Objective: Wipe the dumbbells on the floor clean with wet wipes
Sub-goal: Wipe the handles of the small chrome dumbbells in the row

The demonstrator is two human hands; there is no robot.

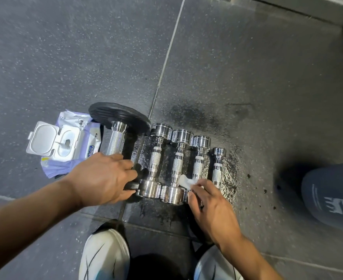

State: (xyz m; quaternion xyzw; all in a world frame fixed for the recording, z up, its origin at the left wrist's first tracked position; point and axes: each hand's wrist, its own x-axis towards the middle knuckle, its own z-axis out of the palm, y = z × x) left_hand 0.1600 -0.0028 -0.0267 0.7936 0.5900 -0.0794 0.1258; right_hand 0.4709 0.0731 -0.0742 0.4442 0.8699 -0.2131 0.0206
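Right hand [211, 205] is down on the row, fingers bent and pinching a crumpled white wet wipe [187, 181]. The wipe is pressed in low between two chrome handles, right at their near ends. The left hand [104, 176] has a firm grip on the large dumbbell with black rubber plates and a knurled chrome handle [116, 140]. Its fingers curl over the near plate and the thumb is tucked under the rim. That dumbbell's far plate sits just beside the soft purple-and-white pack of wipes [65, 146], which lies on the floor with its white flip lid thrown open.

To the right of the big one, four small all-chrome dumbbells lie side by side with handles pointing away from the person and heads close together. They are the first chrome dumbbell [155, 158], the second chrome dumbbell [177, 164], the third chrome dumbbell [200, 158] and the smallest chrome dumbbell [218, 166] at the end. The wipe sits between the second and third, and the right hand hides the third's near head.

The dark speckled rubber floor [65, 57] glistens wet under and around that chrome row. Two white shoes [106, 255] show at the bottom edge, and dark fabric with a white stag print [332, 199] shows at the right.
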